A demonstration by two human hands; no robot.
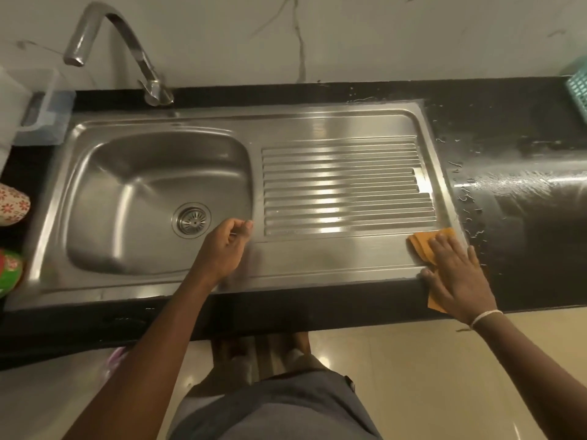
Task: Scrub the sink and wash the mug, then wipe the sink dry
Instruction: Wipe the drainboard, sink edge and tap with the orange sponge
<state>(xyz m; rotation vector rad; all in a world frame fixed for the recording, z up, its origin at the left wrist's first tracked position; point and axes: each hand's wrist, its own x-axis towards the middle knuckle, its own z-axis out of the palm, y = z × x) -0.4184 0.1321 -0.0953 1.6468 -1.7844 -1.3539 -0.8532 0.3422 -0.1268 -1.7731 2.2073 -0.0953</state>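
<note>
You are pressing the orange cloth flat-fingered under your right hand, drying the sink corner; left hand loosely curled, holding nothing. Drying appears nearly complete.

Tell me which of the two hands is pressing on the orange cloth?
The right hand, the one with the white wristband, lies flat on the orange cloth at the drainboard's corner. The left hand rests loosely curled, holding nothing.

Marble wall, glossy beige floor
</note>
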